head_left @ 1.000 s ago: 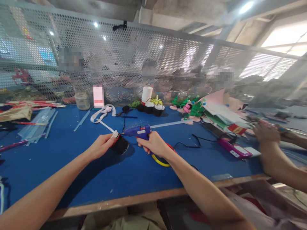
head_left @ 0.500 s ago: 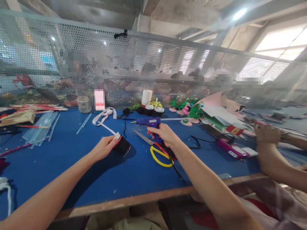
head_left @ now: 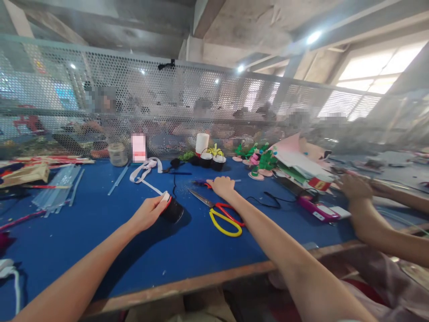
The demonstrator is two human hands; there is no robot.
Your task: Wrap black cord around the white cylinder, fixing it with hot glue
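1. Presently the black cup is tilted near the middle of the blue table, its red-edged rim toward the left hand, whose thumb and fingers pinch that rim; whether its base touches the table cannot be told.
2. Evidently the white ribbon has been started: one end lies at the rim under the thumb, while the rest trails off to a loose, looped heap, apparently uncut. Most of its length seems unattached, so the work looks barely begun.
3. Just beyond the cup, the right hand is curled over a blue glue gun low at the table; whether it grips the gun cannot be told.
4. Nearer the person, scissors lie beside that forearm, unheld.
5. Farther back stand two small buckets with thin dark handles; no handle shows on the held cup.
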